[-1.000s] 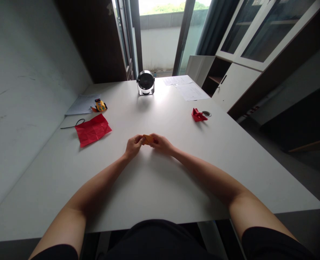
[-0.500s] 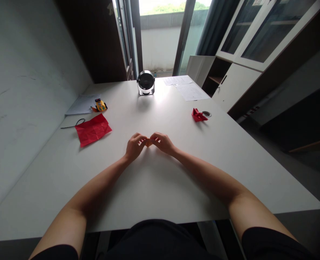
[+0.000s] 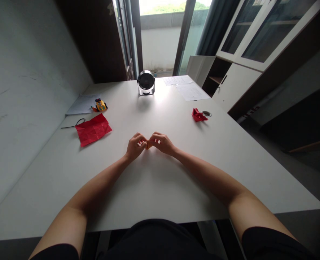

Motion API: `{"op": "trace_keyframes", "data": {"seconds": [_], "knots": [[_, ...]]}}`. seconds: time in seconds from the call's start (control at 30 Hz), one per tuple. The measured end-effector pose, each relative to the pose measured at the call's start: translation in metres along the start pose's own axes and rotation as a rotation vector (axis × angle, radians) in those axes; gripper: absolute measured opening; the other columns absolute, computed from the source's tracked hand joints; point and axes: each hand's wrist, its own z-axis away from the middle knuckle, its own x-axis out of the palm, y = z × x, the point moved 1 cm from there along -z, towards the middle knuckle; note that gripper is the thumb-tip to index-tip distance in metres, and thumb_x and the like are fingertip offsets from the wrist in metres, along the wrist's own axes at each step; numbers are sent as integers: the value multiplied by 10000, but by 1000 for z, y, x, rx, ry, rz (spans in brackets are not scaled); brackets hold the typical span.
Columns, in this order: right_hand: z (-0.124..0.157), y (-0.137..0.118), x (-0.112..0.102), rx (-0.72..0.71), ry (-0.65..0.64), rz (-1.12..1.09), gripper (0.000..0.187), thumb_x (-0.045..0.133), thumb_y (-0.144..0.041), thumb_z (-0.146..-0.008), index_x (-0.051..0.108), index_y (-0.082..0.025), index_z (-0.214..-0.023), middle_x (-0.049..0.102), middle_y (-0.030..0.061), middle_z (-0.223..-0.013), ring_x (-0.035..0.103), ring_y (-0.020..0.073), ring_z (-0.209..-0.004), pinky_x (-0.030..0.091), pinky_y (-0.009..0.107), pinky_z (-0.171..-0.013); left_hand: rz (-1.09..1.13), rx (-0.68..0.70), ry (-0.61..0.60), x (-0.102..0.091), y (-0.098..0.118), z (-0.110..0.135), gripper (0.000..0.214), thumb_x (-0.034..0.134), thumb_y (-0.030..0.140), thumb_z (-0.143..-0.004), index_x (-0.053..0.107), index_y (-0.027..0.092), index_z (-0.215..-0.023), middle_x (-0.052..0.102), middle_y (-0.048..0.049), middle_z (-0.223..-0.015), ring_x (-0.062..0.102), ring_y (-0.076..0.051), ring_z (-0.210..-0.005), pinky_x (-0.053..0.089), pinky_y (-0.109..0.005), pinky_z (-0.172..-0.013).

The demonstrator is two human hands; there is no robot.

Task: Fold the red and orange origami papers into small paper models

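Note:
Between my two hands is a small piece of folded orange paper, held just above the middle of the white table. My left hand pinches its left side between thumb and fingers. The right side is pinched by my right hand. Much of the paper is hidden behind the fingertips, so its full shape cannot be made out.
A creased red sheet lies at left beside a black cord, a yellow tape measure and papers. A folded red paper figure touches a tape roll at right. A round black device stands at the back.
The orange paper has tilted slightly and shows a little more of its lower part between the fingers. Both hands stay in nearly the same place, still pinching it.

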Motion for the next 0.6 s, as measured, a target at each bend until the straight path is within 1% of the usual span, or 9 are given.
{"op": "trace_keyframes", "data": {"seconds": [0.13, 0.23, 0.37, 0.47, 0.53, 0.6], "knots": [[0, -1, 0, 6, 13, -2, 169, 592, -322, -910, 677, -201, -829, 632, 37, -865, 585, 134, -720, 474, 266, -661, 35, -37, 45, 0, -3, 0, 91, 616, 153, -781, 621, 199, -703, 595, -19, -805, 561, -149, -736, 467, -274, -686], [-1, 0, 1, 11, 53, -14, 138, 572, -291, -899, 642, -197, -825, 641, 30, -847, 576, 134, -716, 469, 268, -663, 54, -72, 84, -1, -5, -1, 92, 598, 167, -798, 614, 198, -713, 605, -16, -809, 572, -153, -755, 464, -276, -694], [-1, 4, 2, 16, 112, -26, 88, 551, -250, -868, 607, -200, -822, 651, 23, -821, 571, 141, -724, 469, 280, -682, 78, -149, 162, -1, -11, -2, 91, 571, 214, -852, 641, 198, -796, 629, -31, -857, 590, -162, -782, 462, -281, -698], [-2, 6, 1, 35, 148, -25, 52, 546, -224, -835, 588, -202, -813, 652, 22, -817, 568, 144, -726, 469, 285, -690, 76, -201, 233, -3, -19, -3, 95, 590, 266, -878, 652, 196, -861, 631, -38, -884, 584, -159, -782, 457, -280, -701], [-2, 7, 0, 63, 176, -22, 32, 550, -217, -815, 577, -203, -808, 643, 20, -804, 561, 146, -715, 464, 282, -677, 121, -231, 274, -3, -26, -4, 119, 594, 303, -894, 641, 196, -919, 630, -38, -886, 578, -155, -776, 462, -278, -707], [-2, 8, -2, 95, 208, -24, 19, 558, -219, -798, 569, -205, -803, 627, 15, -780, 553, 148, -703, 455, 279, -661, 211, -267, 299, -2, -33, -5, 147, 585, 336, -908, 609, 197, -951, 623, -32, -873, 573, -144, -751, 469, -271, -693]]}}
